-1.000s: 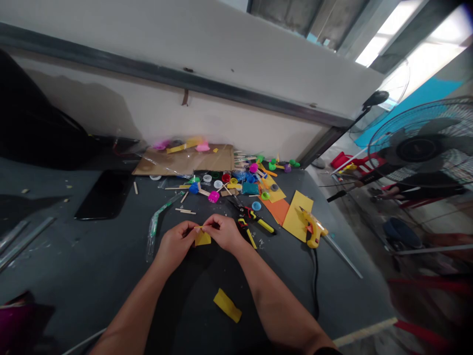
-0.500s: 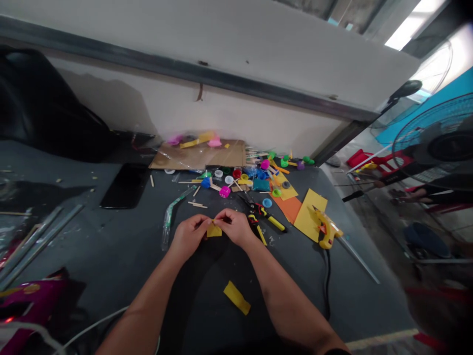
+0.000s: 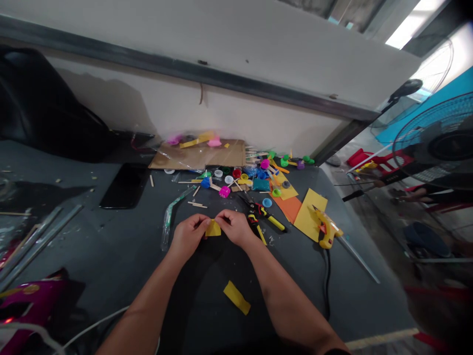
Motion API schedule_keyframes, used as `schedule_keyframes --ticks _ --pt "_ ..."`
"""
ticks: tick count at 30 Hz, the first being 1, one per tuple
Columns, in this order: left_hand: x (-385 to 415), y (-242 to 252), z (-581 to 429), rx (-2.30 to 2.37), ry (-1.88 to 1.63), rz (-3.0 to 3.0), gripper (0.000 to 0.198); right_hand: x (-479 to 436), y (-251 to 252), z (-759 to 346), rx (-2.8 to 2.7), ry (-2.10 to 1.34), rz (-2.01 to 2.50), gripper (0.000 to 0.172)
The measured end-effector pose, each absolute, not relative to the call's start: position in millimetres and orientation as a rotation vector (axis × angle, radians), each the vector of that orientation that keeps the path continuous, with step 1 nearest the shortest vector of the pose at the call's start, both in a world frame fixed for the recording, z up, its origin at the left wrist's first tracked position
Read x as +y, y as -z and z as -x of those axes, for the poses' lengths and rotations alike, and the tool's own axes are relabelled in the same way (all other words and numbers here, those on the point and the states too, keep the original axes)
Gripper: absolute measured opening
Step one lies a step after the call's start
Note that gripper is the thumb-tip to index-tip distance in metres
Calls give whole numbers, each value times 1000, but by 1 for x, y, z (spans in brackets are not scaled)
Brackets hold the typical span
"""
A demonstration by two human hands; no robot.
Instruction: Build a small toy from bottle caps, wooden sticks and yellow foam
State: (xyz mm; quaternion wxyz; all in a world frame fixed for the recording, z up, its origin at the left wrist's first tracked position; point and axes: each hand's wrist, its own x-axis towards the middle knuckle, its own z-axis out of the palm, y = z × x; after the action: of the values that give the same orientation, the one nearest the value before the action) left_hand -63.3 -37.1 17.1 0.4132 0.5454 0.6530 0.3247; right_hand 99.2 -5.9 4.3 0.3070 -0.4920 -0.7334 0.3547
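Far left, lower edge: one magenta plastic item [image 3: 31,296], partly cut off by the frame, with a white cable [image 3: 99,320] running from it. Above it, a black bag [image 3: 44,103] against the wall, then several long metal strips [image 3: 40,236] lying on a dark work table [image 3: 92,197]. Next, a black smartphone [image 3: 126,186], face up, and behind it a cardboard sheet [image 3: 197,157] under clear plastic, with pink and yellow scraps on top. Centre: a clear tube with a green strip [image 3: 170,217], just left of the left hand [image 3: 188,235]. That hand's fingers and those of the right hand [image 3: 234,228] come together and pinch a small yellow paper piece [image 3: 213,228] from either side, holding it between the hands, just above or against the table; which of the two the picture does not settle. Below them lies a loose yellow paper strip [image 3: 236,297], well apart from both hands. Beyond the hands, a heap of bottle caps and craft sticks [image 3: 240,180]. Right of the right hand: yellow-handled pliers [image 3: 264,217], an orange paper sheet [image 3: 290,208], a yellow card [image 3: 311,214] and a yellow hot glue gun [image 3: 327,228] with a black cord [image 3: 327,286]. Far right, off the table: a standing fan [image 3: 443,143] and a red plastic chair [image 3: 377,160].
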Motion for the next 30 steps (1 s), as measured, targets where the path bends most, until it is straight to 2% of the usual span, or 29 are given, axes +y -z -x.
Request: schedule_keyframes --ticks 15,20,30 --pt "-36 -7 63 1417 -970 -1173 32 -5 -3 -100 -1928 -928 1299 19" --pt "-36 -12 64 1441 -925 -1235 28 -5 -4 -100 -1916 -976 1296 22" --pt "-39 -17 65 1542 -878 -1355 37 -6 -2 -101 -1874 -1061 1315 35"
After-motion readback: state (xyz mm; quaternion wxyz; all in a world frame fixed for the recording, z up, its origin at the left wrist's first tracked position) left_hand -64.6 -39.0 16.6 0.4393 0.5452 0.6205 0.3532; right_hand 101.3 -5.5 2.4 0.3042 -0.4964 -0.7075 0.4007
